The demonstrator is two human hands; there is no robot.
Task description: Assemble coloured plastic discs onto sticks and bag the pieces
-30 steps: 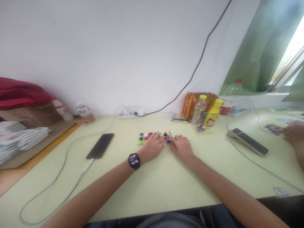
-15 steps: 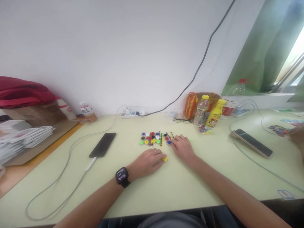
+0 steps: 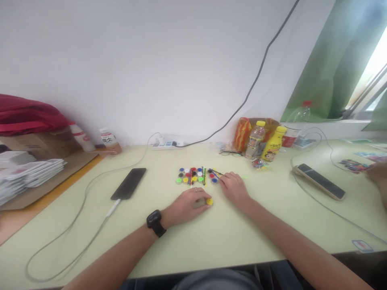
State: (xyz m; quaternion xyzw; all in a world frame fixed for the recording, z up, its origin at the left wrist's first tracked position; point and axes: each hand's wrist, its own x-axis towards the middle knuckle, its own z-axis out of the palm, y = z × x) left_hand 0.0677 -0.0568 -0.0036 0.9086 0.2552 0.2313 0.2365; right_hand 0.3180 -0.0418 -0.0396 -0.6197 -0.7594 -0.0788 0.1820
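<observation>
My left hand (image 3: 189, 204) pinches a small round yellow paint pot (image 3: 209, 201) between thumb and fingers, low at the table surface. My right hand (image 3: 235, 187) rests palm down to the right, its fingertips closed at the end of a thin, dark and yellow paintbrush (image 3: 217, 173). Just left of those fingertips a blue-topped paint pot (image 3: 214, 181) sits in a short column with red and dark ones. Further left lie rows of small paint pots (image 3: 180, 175) in several colours, with thin brushes (image 3: 204, 176) lying across and beside them.
A black phone (image 3: 128, 184) on a cable lies to the left; another phone (image 3: 321, 182) lies to the right. Bottles (image 3: 273, 144) and a red-yellow bag (image 3: 242, 133) stand at the back. White trays (image 3: 45, 173) are stacked far left. Another person's hand (image 3: 377, 175) shows at the right edge.
My left fingers have opened slightly around the yellow pot, showing more of its top. The brush at my right fingertips now slants more to the left.
</observation>
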